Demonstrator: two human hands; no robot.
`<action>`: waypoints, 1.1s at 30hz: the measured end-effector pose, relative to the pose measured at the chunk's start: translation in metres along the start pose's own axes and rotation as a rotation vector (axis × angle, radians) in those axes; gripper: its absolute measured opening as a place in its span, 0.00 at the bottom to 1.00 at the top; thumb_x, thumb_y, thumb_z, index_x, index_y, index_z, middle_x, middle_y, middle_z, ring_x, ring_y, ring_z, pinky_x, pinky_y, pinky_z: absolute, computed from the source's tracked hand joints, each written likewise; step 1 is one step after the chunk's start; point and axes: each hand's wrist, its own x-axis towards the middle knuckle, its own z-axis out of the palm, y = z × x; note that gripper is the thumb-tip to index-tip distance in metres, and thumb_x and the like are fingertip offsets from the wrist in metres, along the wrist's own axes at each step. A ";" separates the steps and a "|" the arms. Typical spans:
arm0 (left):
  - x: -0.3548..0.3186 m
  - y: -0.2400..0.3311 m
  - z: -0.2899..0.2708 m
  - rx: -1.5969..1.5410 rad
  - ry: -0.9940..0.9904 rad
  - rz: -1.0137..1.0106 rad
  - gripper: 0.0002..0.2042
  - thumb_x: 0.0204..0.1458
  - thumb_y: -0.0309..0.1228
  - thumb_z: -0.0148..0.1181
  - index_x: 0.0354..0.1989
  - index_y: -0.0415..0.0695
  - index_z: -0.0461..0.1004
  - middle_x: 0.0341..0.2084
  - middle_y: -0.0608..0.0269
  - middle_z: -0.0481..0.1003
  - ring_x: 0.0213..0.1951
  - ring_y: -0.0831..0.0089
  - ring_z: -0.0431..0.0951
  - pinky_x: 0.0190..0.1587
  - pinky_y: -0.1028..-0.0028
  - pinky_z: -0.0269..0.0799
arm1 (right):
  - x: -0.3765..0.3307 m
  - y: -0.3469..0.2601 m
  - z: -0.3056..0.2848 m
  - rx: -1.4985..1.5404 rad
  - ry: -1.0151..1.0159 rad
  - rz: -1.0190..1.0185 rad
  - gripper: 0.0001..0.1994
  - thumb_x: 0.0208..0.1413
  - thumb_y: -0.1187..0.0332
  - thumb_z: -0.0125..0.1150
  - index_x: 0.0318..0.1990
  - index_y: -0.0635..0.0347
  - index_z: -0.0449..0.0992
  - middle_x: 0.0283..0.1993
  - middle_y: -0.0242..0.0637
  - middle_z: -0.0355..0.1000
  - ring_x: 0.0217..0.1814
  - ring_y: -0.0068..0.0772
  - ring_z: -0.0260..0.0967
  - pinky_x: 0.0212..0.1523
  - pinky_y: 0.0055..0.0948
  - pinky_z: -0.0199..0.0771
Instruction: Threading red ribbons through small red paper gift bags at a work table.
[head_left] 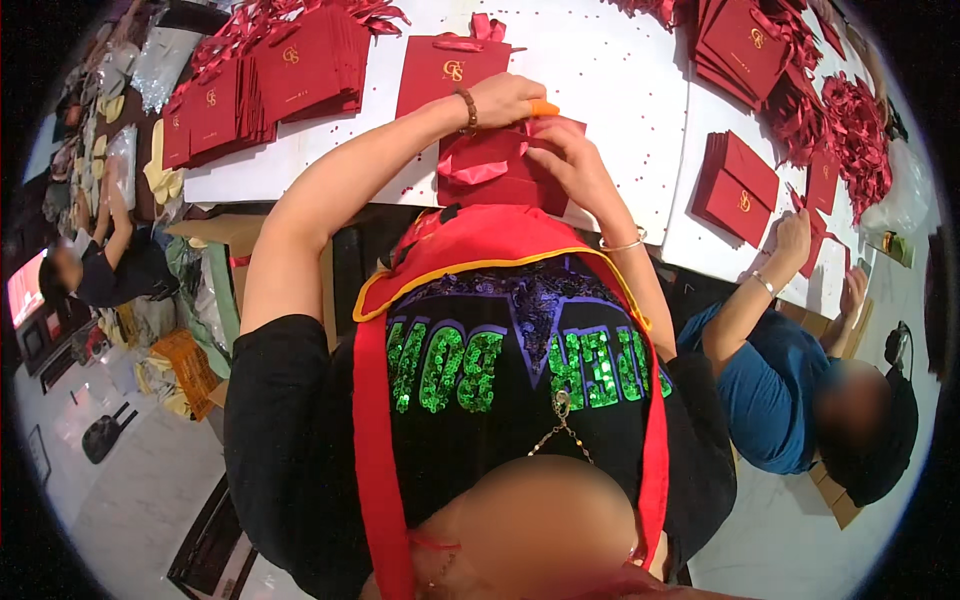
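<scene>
A dark red paper gift bag [520,192] lies at the table's near edge, against my red apron [470,235]. Its glossy red ribbon handle [475,170] loops loosely across it. My left hand [512,102], with an orange cover on one finger, is closed on the bag's far edge. Close beside it, my right hand [575,165] pinches the same edge with thumb and fingers. Exactly what lies between the fingertips is partly hidden. Just beyond my left hand, another red gift bag [425,78] lies flat, with a gold emblem and a ribbon handle.
Stacks of red bags [310,65] stand at the far left, more bags [735,50] at the far right. A smaller stack [735,185] and piled ribbons [855,140] lie to the right. Red specks dot the white table [630,100]. A co-worker's hand [793,240] handles red pieces.
</scene>
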 end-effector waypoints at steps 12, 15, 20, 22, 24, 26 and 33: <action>-0.004 0.008 -0.053 -1.073 0.448 -0.091 0.17 0.55 0.41 0.46 0.46 0.41 0.67 0.29 0.63 0.74 0.29 0.76 0.74 0.30 0.80 0.68 | -0.004 0.005 -0.019 0.846 -0.074 0.483 0.06 0.46 0.74 0.60 0.33 0.62 0.72 0.37 0.33 0.68 0.36 0.21 0.66 0.39 0.19 0.65; -0.019 -0.022 -0.007 -1.010 0.155 -0.182 0.17 0.56 0.36 0.45 0.51 0.40 0.64 0.39 0.59 0.72 0.35 0.76 0.74 0.43 0.74 0.70 | 0.003 0.010 -0.013 0.968 -0.032 0.205 0.05 0.47 0.76 0.60 0.32 0.62 0.72 0.47 0.37 0.64 0.40 0.24 0.66 0.40 0.19 0.66; -0.058 0.019 0.042 -1.734 -0.343 0.121 0.17 0.57 0.36 0.43 0.50 0.37 0.63 0.39 0.54 0.72 0.35 0.66 0.75 0.41 0.72 0.73 | 0.000 0.012 -0.019 1.144 -0.122 0.402 0.11 0.47 0.77 0.57 0.40 0.60 0.70 0.59 0.38 0.52 0.53 0.28 0.61 0.49 0.26 0.65; -0.041 0.009 0.046 -1.654 -0.090 -0.093 0.18 0.51 0.37 0.55 0.46 0.39 0.65 0.29 0.60 0.72 0.29 0.76 0.73 0.30 0.80 0.71 | 0.004 0.015 -0.020 0.917 0.023 0.346 0.16 0.51 0.75 0.53 0.48 0.59 0.66 0.59 0.38 0.53 0.50 0.27 0.62 0.50 0.28 0.64; -0.029 0.028 0.043 -1.160 0.482 -0.342 0.16 0.52 0.35 0.54 0.45 0.39 0.64 0.24 0.63 0.71 0.24 0.79 0.71 0.22 0.78 0.66 | 0.001 0.016 -0.021 1.006 0.249 0.412 0.19 0.56 0.64 0.47 0.54 0.60 0.59 0.53 0.35 0.59 0.48 0.26 0.63 0.48 0.28 0.65; -0.024 0.007 0.044 -0.820 0.560 -0.314 0.15 0.53 0.34 0.53 0.45 0.39 0.63 0.22 0.63 0.72 0.23 0.80 0.71 0.22 0.78 0.65 | -0.007 0.049 -0.026 1.056 0.422 0.433 0.19 0.57 0.59 0.46 0.50 0.61 0.61 0.52 0.39 0.62 0.52 0.30 0.61 0.50 0.30 0.64; -0.006 0.004 0.006 0.034 0.616 -0.199 0.13 0.51 0.39 0.48 0.32 0.42 0.73 0.31 0.51 0.72 0.37 0.55 0.72 0.38 0.63 0.66 | -0.010 0.050 -0.025 0.138 0.135 0.364 0.10 0.42 0.75 0.62 0.34 0.63 0.72 0.37 0.37 0.66 0.36 0.32 0.66 0.38 0.24 0.67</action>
